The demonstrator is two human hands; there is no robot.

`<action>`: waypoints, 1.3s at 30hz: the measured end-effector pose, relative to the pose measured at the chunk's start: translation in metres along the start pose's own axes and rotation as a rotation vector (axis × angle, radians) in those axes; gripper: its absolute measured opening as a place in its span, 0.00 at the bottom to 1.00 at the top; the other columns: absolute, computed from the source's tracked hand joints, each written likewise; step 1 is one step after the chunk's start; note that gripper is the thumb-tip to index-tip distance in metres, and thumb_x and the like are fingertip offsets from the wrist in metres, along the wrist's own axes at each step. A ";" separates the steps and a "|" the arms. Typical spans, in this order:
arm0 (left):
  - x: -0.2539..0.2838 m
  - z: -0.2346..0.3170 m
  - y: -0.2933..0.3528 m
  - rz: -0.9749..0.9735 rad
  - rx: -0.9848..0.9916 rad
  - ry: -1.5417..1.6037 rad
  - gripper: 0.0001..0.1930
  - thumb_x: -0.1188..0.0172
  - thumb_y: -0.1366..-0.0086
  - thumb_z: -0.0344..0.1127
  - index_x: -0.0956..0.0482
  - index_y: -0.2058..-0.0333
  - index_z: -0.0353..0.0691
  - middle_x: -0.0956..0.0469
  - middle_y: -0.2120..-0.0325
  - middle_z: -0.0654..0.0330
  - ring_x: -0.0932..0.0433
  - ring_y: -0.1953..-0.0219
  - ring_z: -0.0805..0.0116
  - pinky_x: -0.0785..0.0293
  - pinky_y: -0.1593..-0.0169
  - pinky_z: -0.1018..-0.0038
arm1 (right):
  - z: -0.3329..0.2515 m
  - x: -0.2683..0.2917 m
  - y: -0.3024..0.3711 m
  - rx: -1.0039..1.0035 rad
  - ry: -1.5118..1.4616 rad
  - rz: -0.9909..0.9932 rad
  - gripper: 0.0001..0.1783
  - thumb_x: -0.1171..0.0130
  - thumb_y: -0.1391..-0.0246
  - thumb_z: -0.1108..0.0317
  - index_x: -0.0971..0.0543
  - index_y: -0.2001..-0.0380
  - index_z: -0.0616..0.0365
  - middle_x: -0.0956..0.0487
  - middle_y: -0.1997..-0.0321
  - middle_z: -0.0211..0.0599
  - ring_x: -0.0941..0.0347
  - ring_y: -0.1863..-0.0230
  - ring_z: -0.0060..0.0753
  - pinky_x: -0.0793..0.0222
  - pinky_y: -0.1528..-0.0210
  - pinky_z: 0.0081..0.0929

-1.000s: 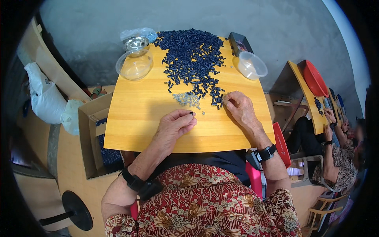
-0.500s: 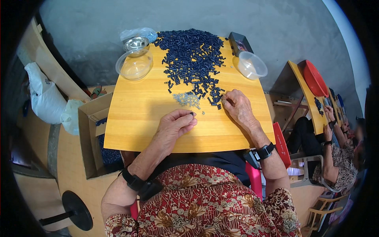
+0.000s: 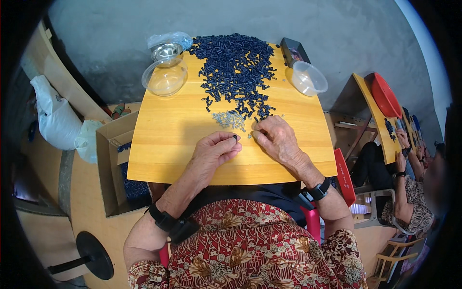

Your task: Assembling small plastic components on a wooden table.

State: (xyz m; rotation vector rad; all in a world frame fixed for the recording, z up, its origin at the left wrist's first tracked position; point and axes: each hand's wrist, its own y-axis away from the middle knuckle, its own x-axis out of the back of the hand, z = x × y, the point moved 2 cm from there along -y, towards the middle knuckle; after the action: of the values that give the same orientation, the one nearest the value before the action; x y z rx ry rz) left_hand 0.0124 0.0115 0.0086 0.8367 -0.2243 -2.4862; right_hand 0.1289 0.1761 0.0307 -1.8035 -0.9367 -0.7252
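Observation:
My left hand (image 3: 215, 152) is closed in a pinch over the near part of the table, gripping a small dark plastic piece (image 3: 235, 137) between thumb and fingertips. To its right, my right hand (image 3: 278, 138) has its fingers drawn together beside a little heap of silvery screws (image 3: 229, 119). Whatever those fingers may hold is hidden. One or two loose screws (image 3: 249, 136) lie between the hands. Beyond them a large pile of small dark plastic pieces (image 3: 233, 62) spreads across the yellow wooden table (image 3: 163, 144), its nearest pieces close to my right hand.
A clear plastic bowl (image 3: 165, 79), a metal bowl (image 3: 166, 50) and a plastic bag (image 3: 171, 39) stand far left. Far right are another clear bowl (image 3: 309, 79) and a dark tray (image 3: 294, 50). An open cardboard box (image 3: 109, 168) is left of the table. Another person (image 3: 409, 202) sits at right.
My right hand has moved left from the edge of the dark pile toward the loose screws, closer to my left hand. The left hand stays nearly where it was, still pinching the dark piece.

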 end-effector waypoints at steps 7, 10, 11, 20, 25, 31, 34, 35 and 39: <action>-0.001 0.001 0.000 -0.020 0.003 -0.007 0.09 0.45 0.35 0.32 0.25 0.59 0.35 0.22 0.66 0.61 0.21 0.60 0.73 0.25 0.54 0.82 | -0.003 -0.008 0.001 0.059 0.063 -0.013 0.06 0.38 0.56 0.69 0.23 0.73 0.59 0.27 0.73 0.39 0.31 0.66 0.43 0.34 0.62 0.37; 0.001 0.000 0.000 -0.022 0.000 -0.003 0.09 0.45 0.35 0.32 0.25 0.59 0.35 0.22 0.66 0.61 0.21 0.60 0.73 0.24 0.54 0.82 | -0.003 -0.009 0.001 0.076 0.090 -0.013 0.06 0.38 0.56 0.69 0.23 0.73 0.59 0.28 0.72 0.39 0.32 0.66 0.43 0.34 0.62 0.37; 0.001 0.000 0.000 -0.022 0.000 -0.003 0.09 0.45 0.35 0.32 0.25 0.59 0.35 0.22 0.66 0.61 0.21 0.60 0.73 0.24 0.54 0.82 | -0.003 -0.009 0.001 0.079 0.086 -0.011 0.06 0.38 0.56 0.70 0.23 0.74 0.59 0.28 0.72 0.38 0.32 0.66 0.43 0.34 0.62 0.37; 0.002 0.000 -0.002 -0.030 0.002 0.020 0.09 0.45 0.35 0.31 0.25 0.58 0.35 0.22 0.65 0.60 0.21 0.60 0.73 0.24 0.54 0.81 | -0.005 -0.012 0.002 0.085 0.065 0.026 0.05 0.39 0.55 0.71 0.23 0.74 0.58 0.28 0.72 0.38 0.32 0.66 0.43 0.35 0.62 0.37; 0.004 -0.001 -0.003 -0.061 0.007 0.013 0.09 0.44 0.35 0.32 0.26 0.58 0.35 0.22 0.64 0.61 0.21 0.60 0.73 0.24 0.54 0.80 | -0.003 -0.013 0.003 0.092 0.062 0.040 0.04 0.40 0.55 0.71 0.24 0.74 0.58 0.28 0.72 0.39 0.32 0.66 0.43 0.35 0.62 0.37; 0.005 -0.001 -0.004 -0.081 0.011 0.009 0.10 0.44 0.35 0.32 0.26 0.57 0.35 0.22 0.64 0.61 0.21 0.60 0.72 0.24 0.54 0.79 | 0.000 -0.014 0.004 0.092 0.052 0.065 0.04 0.41 0.54 0.72 0.24 0.73 0.59 0.28 0.72 0.39 0.32 0.66 0.44 0.35 0.62 0.37; 0.006 -0.001 -0.004 -0.075 0.013 0.012 0.10 0.44 0.35 0.33 0.26 0.57 0.35 0.22 0.64 0.60 0.21 0.60 0.72 0.24 0.54 0.79 | -0.001 -0.014 0.004 0.098 0.058 0.067 0.04 0.41 0.54 0.72 0.24 0.73 0.59 0.29 0.71 0.39 0.32 0.66 0.44 0.35 0.62 0.37; 0.006 -0.001 -0.004 -0.076 0.013 0.012 0.10 0.44 0.35 0.33 0.26 0.57 0.35 0.22 0.64 0.60 0.21 0.60 0.72 0.24 0.54 0.79 | -0.001 -0.014 0.004 0.100 0.061 0.068 0.04 0.41 0.54 0.72 0.24 0.73 0.59 0.29 0.71 0.39 0.32 0.66 0.43 0.35 0.62 0.37; 0.006 -0.001 -0.004 -0.084 0.016 0.010 0.10 0.44 0.35 0.33 0.26 0.58 0.35 0.22 0.64 0.61 0.21 0.59 0.72 0.24 0.54 0.79 | 0.000 -0.014 0.005 0.098 0.060 0.072 0.04 0.41 0.54 0.72 0.24 0.72 0.59 0.29 0.71 0.39 0.32 0.66 0.43 0.35 0.62 0.37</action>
State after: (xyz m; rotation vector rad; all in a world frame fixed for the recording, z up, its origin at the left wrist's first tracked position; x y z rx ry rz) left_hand 0.0073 0.0123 0.0032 0.8815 -0.2097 -2.5611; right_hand 0.1258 0.1709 0.0172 -1.7116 -0.8489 -0.6728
